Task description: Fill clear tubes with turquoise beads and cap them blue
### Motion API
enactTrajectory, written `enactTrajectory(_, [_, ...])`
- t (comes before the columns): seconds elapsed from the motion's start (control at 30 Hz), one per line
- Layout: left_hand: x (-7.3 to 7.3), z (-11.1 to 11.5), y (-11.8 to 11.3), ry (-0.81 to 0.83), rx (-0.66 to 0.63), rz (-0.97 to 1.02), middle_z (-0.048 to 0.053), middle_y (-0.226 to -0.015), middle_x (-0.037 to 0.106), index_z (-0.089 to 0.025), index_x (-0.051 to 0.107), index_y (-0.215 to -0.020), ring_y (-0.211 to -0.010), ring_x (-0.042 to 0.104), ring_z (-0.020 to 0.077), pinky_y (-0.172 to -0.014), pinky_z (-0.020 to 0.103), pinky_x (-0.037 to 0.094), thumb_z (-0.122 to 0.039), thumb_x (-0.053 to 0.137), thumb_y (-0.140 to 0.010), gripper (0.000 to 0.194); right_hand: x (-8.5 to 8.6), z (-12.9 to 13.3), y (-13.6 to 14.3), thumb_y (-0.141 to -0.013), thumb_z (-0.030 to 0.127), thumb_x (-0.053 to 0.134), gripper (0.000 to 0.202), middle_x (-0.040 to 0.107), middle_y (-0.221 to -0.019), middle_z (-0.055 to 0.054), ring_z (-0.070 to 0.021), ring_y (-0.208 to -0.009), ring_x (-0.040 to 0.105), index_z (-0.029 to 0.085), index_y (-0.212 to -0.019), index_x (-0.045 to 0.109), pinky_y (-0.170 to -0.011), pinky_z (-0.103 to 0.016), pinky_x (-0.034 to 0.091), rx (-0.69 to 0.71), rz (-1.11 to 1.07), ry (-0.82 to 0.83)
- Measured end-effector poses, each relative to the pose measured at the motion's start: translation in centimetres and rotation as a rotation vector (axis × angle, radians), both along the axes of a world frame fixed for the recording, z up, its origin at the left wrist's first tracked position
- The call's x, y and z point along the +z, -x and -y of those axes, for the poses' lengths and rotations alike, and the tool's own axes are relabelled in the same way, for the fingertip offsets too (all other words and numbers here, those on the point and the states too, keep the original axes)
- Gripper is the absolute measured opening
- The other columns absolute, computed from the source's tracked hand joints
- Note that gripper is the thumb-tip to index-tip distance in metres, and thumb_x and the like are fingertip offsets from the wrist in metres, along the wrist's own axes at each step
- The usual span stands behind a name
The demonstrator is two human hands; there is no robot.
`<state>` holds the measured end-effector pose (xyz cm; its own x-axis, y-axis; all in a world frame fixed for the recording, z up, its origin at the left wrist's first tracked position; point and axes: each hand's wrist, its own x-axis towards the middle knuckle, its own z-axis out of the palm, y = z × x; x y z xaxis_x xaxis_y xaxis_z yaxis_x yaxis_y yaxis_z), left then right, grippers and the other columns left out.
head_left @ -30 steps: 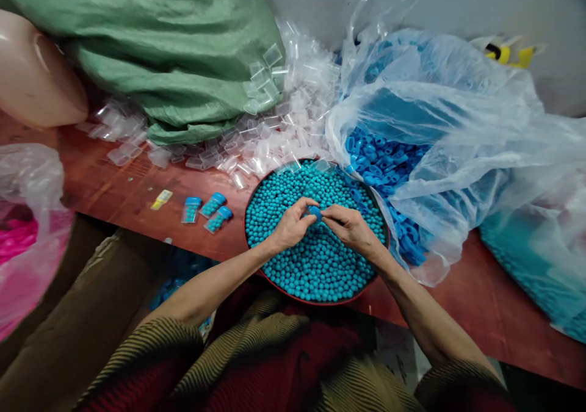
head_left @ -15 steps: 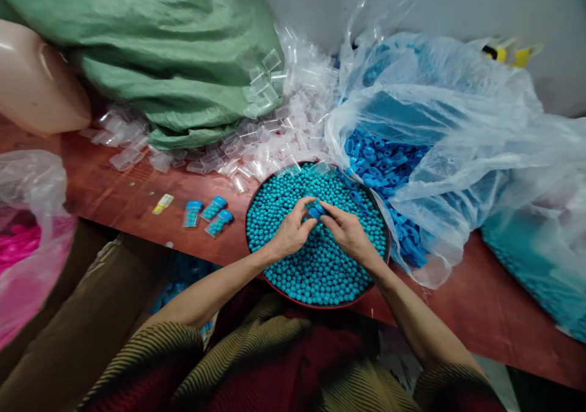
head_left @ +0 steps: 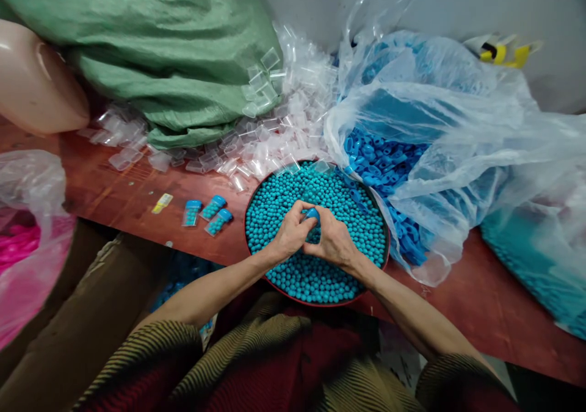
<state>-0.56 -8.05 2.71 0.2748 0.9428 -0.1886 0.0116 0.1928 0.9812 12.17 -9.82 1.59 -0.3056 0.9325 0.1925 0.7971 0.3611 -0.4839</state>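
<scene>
Over a round red-rimmed tray (head_left: 315, 304) full of small turquoise beads (head_left: 315, 284), my left hand (head_left: 292, 232) and my right hand (head_left: 333, 236) meet. Between their fingertips is a small container with a blue cap (head_left: 312, 214); its body is mostly hidden by the fingers. Both hands are closed on it, the right index finger and thumb pressed around the cap side. Left of the tray, three small clear containers (head_left: 191, 217) with blue caps and turquoise beads inside rest on the reddish table (head_left: 137, 207).
Clear empty containers (head_left: 293, 134) are heaped behind the tray, beside a green sack (head_left: 183, 52). An open plastic bag of blue caps (head_left: 384, 155) touches the tray's right side. Another bag holds turquoise beads (head_left: 526, 271); a pink bag (head_left: 32, 259) is far left.
My right hand has turned and moved inward and slightly down, its thumb now near the left thumb. The blue cap is now held upright between the fingertips of both hands.
</scene>
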Motion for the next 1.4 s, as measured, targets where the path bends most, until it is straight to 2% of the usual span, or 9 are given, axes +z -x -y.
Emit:
enactTrajectory(0.13, [-0.3, -0.3, 0.7, -0.107, -0.015, -0.165, -0.004, -0.071, 0.052, -0.018, 0.05, -0.092, -0.063, 0.049, 0.0092, -0.06, 0.02, 0.039, -0.02, 0.05, -0.079, 0.013, 0.2, 0.2, 1.0, -0.073, 0.046, 0.062, 0.069, 0.061, -0.103, -0.017, -0.0277, -0.082, 0.063, 0.01, -0.127, 0.04, -0.06, -0.035, 0.05, 0.007, 0.078, 0.067])
enactTrajectory(0.27, [-0.2, -0.8, 4.8, -0.249, -0.016, -0.489, -0.002, -0.072, 0.054, -0.019, 0.051, -0.106, -0.064, 0.05, 0.0123, -0.064, 0.024, 0.041, -0.026, 0.048, -0.082, 0.025, 0.6, 0.0, 0.3, -0.085, 0.045, 0.052, 0.058, 0.061, -0.11, -0.015, -0.0256, -0.09, 0.062, 0.015, -0.132, 0.038, -0.063, -0.031, 0.049, 0.074, 0.206, 0.076])
enactTrajectory(0.43, [0.6, -1.3, 12.4, -0.319, 0.227, -0.957, 0.006, -0.091, 0.062, -0.018, 0.053, -0.117, -0.08, 0.057, 0.0204, -0.075, 0.032, 0.044, -0.032, 0.044, -0.084, 0.037, 0.8, -2.3, -4.8, -0.091, 0.034, 0.044, 0.035, 0.063, -0.1, -0.016, -0.0246, -0.086, 0.061, 0.013, -0.117, 0.053, -0.064, -0.03, 0.044, -0.305, 0.367, -0.06])
enactTrajectory(0.53, [1.0, -1.4, 13.8, -0.373, 0.315, -1.261, 0.013, -0.1, 0.061, -0.016, 0.056, -0.117, -0.092, 0.057, 0.0283, -0.08, 0.039, 0.043, -0.03, 0.043, -0.084, 0.039, 0.3, -4.1, -7.2, -0.088, 0.028, 0.048, 0.032, 0.061, -0.096, -0.02, -0.0273, -0.082, 0.059, 0.008, -0.113, 0.054, -0.062, -0.032, 0.042, -0.423, 0.529, -0.033])
enactTrajectory(0.63, [0.9, -1.8, 11.7, -0.486, 0.294, -1.28, 0.014, -0.102, 0.061, -0.014, 0.058, -0.113, -0.098, 0.055, 0.0291, -0.085, 0.041, 0.042, -0.028, 0.04, -0.087, 0.035, -0.1, -5.1, -7.8, -0.088, 0.02, 0.042, 0.024, 0.061, -0.093, -0.021, -0.0288, -0.082, 0.058, 0.008, -0.102, 0.057, -0.062, -0.034, 0.041, -0.395, 0.623, 0.049])
enactTrajectory(0.73, [0.1, -2.8, 7.5, -0.581, 0.09, -1.042, 0.01, -0.106, 0.062, -0.017, 0.057, -0.11, -0.098, 0.057, 0.0225, -0.088, 0.035, 0.043, -0.025, 0.041, -0.088, 0.029, -0.2, -5.5, -7.7, -0.089, 0.014, 0.034, 0.026, 0.063, -0.088, -0.02, -0.0277, -0.082, 0.059, 0.01, -0.094, 0.059, -0.064, -0.034, 0.041, -0.337, 0.642, 0.085])
enactTrajectory(0.93, [-2.0, -5.1, 1.5, -0.476, -0.1, -0.835, 0.009, -0.114, 0.06, -0.017, 0.052, -0.115, -0.099, 0.059, 0.0218, -0.089, 0.035, 0.045, -0.022, 0.051, -0.085, 0.031, -0.6, -6.0, -6.7, -0.088, 0.025, 0.042, 0.038, 0.068, -0.088, -0.017, -0.0267, -0.082, 0.064, 0.008, -0.121, 0.048, -0.069, -0.033, 0.046, -0.218, 0.451, 0.041])
enactTrajectory(1.17, [-2.4, -5.5, 0.5, -0.451, -0.11, -0.895, 0.009, -0.107, 0.061, -0.017, 0.055, -0.111, -0.096, 0.059, 0.0227, -0.086, 0.035, 0.045, -0.024, 0.054, -0.084, 0.028, -2.4, -6.7, -3.5, -0.091, 0.023, 0.039, 0.038, 0.067, -0.107, -0.014, -0.0242, -0.101, 0.061, 0.014, -0.125, 0.052, -0.086, -0.034, 0.046, 0.01, 0.205, 0.067])
enactTrajectory(1.4, [-2.3, -6.0, 0.0, -0.387, -0.196, -0.97, 0.007, -0.096, 0.059, -0.022, 0.057, -0.103, -0.092, 0.059, 0.0239, -0.082, 0.036, 0.045, -0.029, 0.058, -0.082, 0.022, -2.5, -5.4, -5.5, -0.092, 0.024, 0.039, 0.032, 0.064, -0.098, -0.01, -0.0192, -0.084, 0.062, 0.017, -0.117, 0.058, -0.073, -0.028, 0.047, 0.054, 0.284, 0.114])
